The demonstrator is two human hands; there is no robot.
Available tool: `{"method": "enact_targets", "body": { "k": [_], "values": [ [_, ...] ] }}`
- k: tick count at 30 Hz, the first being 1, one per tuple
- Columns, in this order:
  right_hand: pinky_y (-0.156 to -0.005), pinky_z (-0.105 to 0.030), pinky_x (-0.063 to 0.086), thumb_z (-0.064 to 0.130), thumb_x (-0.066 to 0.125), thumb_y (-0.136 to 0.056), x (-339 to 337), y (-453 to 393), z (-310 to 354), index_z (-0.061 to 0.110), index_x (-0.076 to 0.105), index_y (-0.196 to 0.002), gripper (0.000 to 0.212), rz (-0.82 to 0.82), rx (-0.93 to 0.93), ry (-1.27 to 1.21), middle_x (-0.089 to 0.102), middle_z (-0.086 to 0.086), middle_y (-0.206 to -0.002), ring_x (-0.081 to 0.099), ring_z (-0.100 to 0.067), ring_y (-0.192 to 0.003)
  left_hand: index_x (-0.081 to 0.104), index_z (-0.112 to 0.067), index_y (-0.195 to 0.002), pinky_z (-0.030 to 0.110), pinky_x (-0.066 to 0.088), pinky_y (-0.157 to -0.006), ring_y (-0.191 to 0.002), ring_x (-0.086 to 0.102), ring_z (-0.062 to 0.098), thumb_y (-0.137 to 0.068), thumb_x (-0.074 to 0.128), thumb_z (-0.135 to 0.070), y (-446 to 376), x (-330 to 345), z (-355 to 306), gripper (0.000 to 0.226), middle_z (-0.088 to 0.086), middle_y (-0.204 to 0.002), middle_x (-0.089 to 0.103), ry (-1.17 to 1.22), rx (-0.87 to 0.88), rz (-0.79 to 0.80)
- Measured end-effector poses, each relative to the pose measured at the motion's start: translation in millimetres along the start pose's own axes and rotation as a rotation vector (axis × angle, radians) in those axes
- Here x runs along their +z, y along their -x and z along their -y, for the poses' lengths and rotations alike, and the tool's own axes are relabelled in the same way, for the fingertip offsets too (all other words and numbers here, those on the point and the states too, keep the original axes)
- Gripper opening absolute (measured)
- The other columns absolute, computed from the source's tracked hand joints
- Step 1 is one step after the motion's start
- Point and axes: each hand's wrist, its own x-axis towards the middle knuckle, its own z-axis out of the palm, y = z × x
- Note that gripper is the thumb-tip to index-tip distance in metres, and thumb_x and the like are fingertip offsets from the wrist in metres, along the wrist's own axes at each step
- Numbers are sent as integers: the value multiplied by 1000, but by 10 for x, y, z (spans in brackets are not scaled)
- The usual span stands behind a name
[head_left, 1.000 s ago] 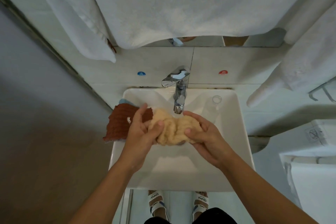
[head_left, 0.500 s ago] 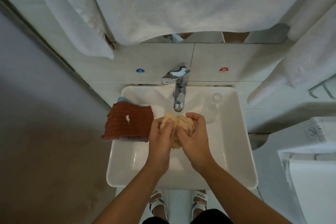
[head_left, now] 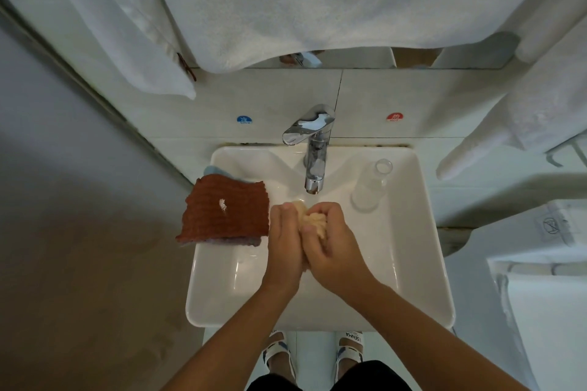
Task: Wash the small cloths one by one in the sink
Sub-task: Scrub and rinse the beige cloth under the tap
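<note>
A small cream cloth [head_left: 313, 220] is bunched into a tight wad over the white sink [head_left: 413, 263], just below the chrome tap [head_left: 314, 149]. My left hand [head_left: 284, 241] and my right hand [head_left: 330, 243] both grip it, pressed together, fingers curled round the wad so that most of it is hidden. A brown waffle cloth [head_left: 225, 213] lies flat on the sink's left rim, on top of a light blue cloth [head_left: 219, 172] and another one whose edge shows beneath it.
A clear glass [head_left: 370, 187] stands inside the sink at the right of the tap. White towels [head_left: 317, 0] hang above and at both sides. A grey wall [head_left: 63, 232] is close on the left, a white fixture [head_left: 540, 279] on the right.
The cream cloth was spread between my two hands; they have come together and squeezed it into a small wad nearer the sink's middle. The brown cloth now lies uncovered.
</note>
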Motion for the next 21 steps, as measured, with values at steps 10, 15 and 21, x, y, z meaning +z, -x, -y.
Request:
{"method": "enact_targets", "body": {
  "k": [10, 15, 21],
  "values": [
    [-53, -28, 45, 28, 41, -105, -30, -79, -200, 19, 47, -96, 14, 21, 7, 182, 55, 4, -70, 56, -6, -60, 53, -23, -73, 25, 45, -47, -60, 57, 10, -98, 44, -29, -135, 92, -39, 27, -1, -71, 55, -63, -189, 48],
    [-61, -33, 49, 28, 36, -109, -50, -222, -166, 19, 46, -98, 17, -166, 102, 98, 55, 4, -75, 55, -4, -63, 56, -31, -64, 19, 39, -39, -47, 52, 1, -99, 44, -26, -76, 130, 3, 38, -9, -60, 57, -181, -208, 120],
    [-61, -29, 47, 29, 38, -107, -28, -233, -210, 22, 47, -93, 18, -87, 106, 167, 56, 8, -72, 55, -3, -62, 55, -27, -61, 21, 34, -43, -44, 44, 10, -65, 51, -45, -40, 198, -67, 19, -3, -56, 50, -47, -316, 74]
  ]
}}
